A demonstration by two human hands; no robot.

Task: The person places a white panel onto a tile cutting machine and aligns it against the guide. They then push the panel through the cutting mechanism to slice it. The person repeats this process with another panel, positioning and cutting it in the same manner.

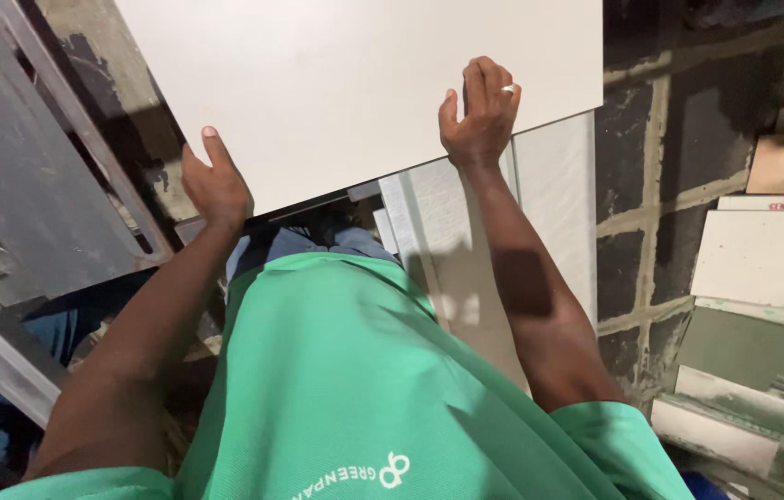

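A large flat off-white rectangular tile [364, 83] filled the far middle of the scene, held above a dark block wall [679, 250] on the right and a grey metal frame [31, 213] on the left. The left hand [216, 183] pressed flat against its near-left edge, fingers together. The right hand [480, 116] curled over its near-right edge, gripping it

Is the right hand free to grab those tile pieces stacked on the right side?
Probably not right now. The right hand is gripping the edge of the big white tile, which the left hand holds too. The stacked tile pieces lie off to the side, unblocked.
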